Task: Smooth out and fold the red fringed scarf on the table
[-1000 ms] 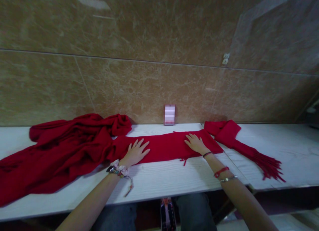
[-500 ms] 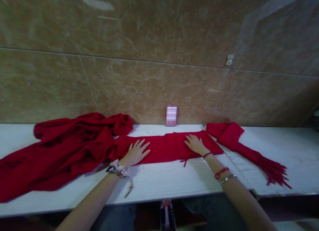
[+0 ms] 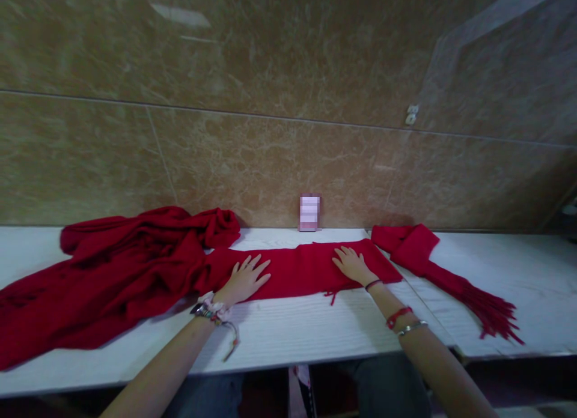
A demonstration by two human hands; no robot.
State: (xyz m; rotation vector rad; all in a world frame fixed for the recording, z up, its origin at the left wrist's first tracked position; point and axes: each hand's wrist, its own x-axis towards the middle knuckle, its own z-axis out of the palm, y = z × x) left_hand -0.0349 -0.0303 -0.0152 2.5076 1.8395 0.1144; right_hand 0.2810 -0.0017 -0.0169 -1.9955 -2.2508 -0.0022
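A red scarf (image 3: 293, 272) lies in a flat folded strip across the white table in front of me. My left hand (image 3: 246, 280) rests palm down on its left part, fingers spread. On its right part my right hand (image 3: 354, 266) lies flat too, fingers stretched out. A few tassels hang out from the strip's near edge. To the left, a large crumpled heap of red cloth (image 3: 148, 280) touches the strip; I cannot tell whether they are joined. Right of the strip lies another folded red scarf (image 3: 415, 250) with its fringe fanned toward the near right.
The white table (image 3: 288, 340) runs along a brown marble-look wall (image 3: 270, 160). A small upright blurred card or device (image 3: 309, 214) leans against the wall behind the strip. A seam crosses the table at the right. Below the near edge, a phone-like object (image 3: 302, 391) shows between my legs.
Both hands stay flat at the same places on the scarf. The view has tilted slightly, and the screen image below the table edge looks different.
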